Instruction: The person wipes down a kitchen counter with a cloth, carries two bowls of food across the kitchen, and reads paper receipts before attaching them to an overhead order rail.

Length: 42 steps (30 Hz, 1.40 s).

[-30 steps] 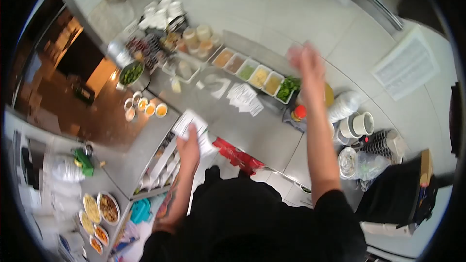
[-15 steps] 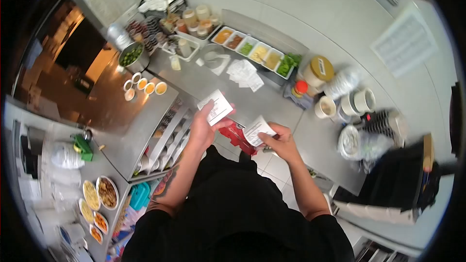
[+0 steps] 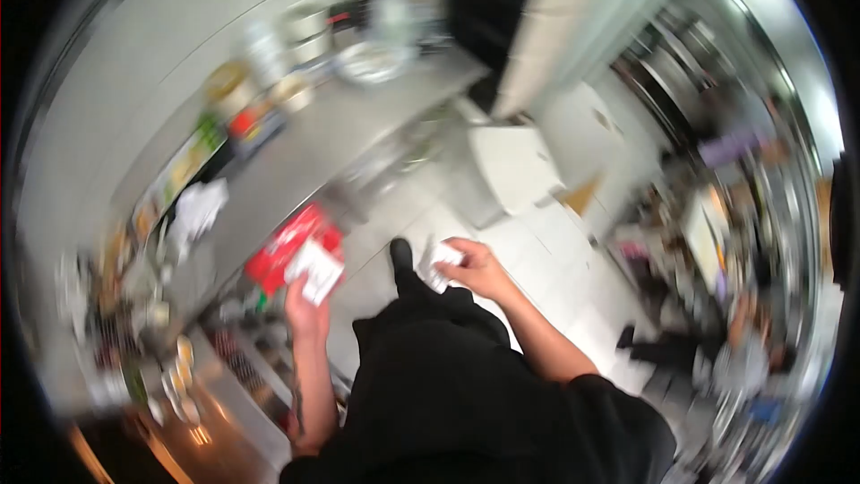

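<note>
My left hand is closed on a white paper slip, held out over a red plastic bag by the counter's edge. In my right hand is another white paper slip, curled and pinched between thumb and fingers. Both slips are above the floor, in front of my body. The print on them is too blurred to read. More white papers lie on the steel counter beyond my left hand.
A white bin stands on the tiled floor ahead. Containers and a bagged bowl line the counter. Another person is at the right, near crowded shelving. Small cups stand at lower left.
My view and body have turned to the right, so the counter now lies to the left and the floor, bin and another person show. Both hands still hold their slips.
</note>
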### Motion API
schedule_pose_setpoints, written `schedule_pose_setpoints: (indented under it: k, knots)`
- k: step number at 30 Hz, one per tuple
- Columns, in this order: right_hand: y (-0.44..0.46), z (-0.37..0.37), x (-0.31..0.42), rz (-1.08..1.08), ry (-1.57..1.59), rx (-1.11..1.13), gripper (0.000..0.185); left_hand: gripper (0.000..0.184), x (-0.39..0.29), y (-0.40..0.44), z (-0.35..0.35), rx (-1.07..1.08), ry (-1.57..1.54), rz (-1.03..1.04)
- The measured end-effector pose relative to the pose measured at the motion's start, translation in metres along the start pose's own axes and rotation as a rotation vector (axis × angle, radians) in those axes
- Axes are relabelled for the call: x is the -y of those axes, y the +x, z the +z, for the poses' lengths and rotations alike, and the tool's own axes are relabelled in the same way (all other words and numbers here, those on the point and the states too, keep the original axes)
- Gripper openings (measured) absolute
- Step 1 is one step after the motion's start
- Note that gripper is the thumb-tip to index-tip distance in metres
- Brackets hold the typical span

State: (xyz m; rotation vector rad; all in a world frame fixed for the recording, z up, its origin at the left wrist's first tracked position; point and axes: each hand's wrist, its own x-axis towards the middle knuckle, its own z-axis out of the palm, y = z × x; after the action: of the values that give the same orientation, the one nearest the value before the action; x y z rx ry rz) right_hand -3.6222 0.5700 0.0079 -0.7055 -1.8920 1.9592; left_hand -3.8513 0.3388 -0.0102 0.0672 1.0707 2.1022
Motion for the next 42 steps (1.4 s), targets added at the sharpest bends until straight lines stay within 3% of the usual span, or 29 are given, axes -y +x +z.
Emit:
schedule_pose_setpoints:
  k: [4, 7, 10, 12, 14, 16, 18, 20, 22, 24, 26, 29, 34, 36, 38, 40, 41, 42]
  knots:
    - [-0.062, -0.033, 0.002, -0.013, -0.064, -0.162, 0.028, 0.05, 0.049, -0.042, 0.02, 0.053, 0.198, -0.243]
    - [-0.095, -0.047, -0.004, -0.018, -0.112, -0.322, 0.029, 0.044, 0.09, -0.059, -0.016, 0.148, 0.36, -0.356]
    - [-0.119, -0.08, -0.023, -0.103, -0.147, -0.375, 0.03, 0.046, 0.109, -0.082, 0.04, 0.239, 0.492, -0.437]
    - [-0.141, -0.095, -0.015, -0.084, -0.16, -0.357, 0.029, 0.051, 0.127, -0.089, 0.064, 0.387, 0.42, -0.552]
    - [-0.163, -0.119, -0.007, -0.02, 0.034, -0.207, 0.03, 0.055, 0.16, -0.094, 0.101, 0.443, 0.375, -0.551]
    - [-0.182, -0.148, -0.009, -0.049, 0.065, -0.208, 0.028, 0.055, 0.197, -0.095, 0.143, 0.471, 0.011, -0.675]
    - [-0.211, -0.179, -0.013, -0.07, 0.108, -0.225, 0.026, 0.053, 0.23, -0.107, 0.199, 0.531, -0.023, -0.69]
    - [-0.237, -0.217, -0.017, -0.04, -0.188, -0.332, 0.026, 0.052, 0.27, -0.109, 0.241, 0.65, 0.16, -0.615]
    - [-0.259, -0.246, -0.027, -0.03, -0.207, -0.407, 0.027, 0.047, 0.299, -0.119, 0.281, 0.683, 0.282, -0.6]
    - [-0.276, -0.272, -0.025, 0.039, -0.154, -0.563, 0.027, 0.038, 0.316, -0.128, 0.317, 0.81, 0.747, -0.467]
    - [-0.288, -0.299, -0.024, 0.083, -0.155, -0.604, 0.027, 0.036, 0.329, -0.134, 0.352, 0.881, 0.763, -0.401]
    - [-0.288, -0.331, -0.038, 0.119, -0.229, -0.663, 0.028, 0.036, 0.355, -0.127, 0.384, 1.097, 0.952, -0.082]
    - [-0.29, -0.397, -0.04, 0.081, -0.289, -0.819, 0.025, 0.035, 0.405, -0.087, 0.442, 1.267, 0.955, -0.059]
    - [-0.306, -0.428, -0.036, 0.125, -0.314, -0.877, 0.023, 0.035, 0.428, -0.076, 0.481, 1.464, 0.959, -0.033]
    - [-0.322, -0.473, -0.029, 0.011, -0.437, -0.973, 0.016, 0.036, 0.443, -0.086, 0.527, 1.467, 0.9, -0.11]
    - [-0.341, -0.526, -0.031, -0.09, -0.277, -0.995, 0.017, 0.038, 0.455, -0.089, 0.569, 1.718, 0.932, 0.141]
    - [-0.351, -0.553, -0.028, -0.157, -0.163, -1.008, 0.017, 0.038, 0.457, -0.093, 0.588, 1.723, 0.939, 0.142]
    - [-0.363, -0.577, -0.007, -0.116, -0.267, -1.037, 0.017, 0.037, 0.461, -0.1, 0.605, 1.702, 0.865, 0.108]
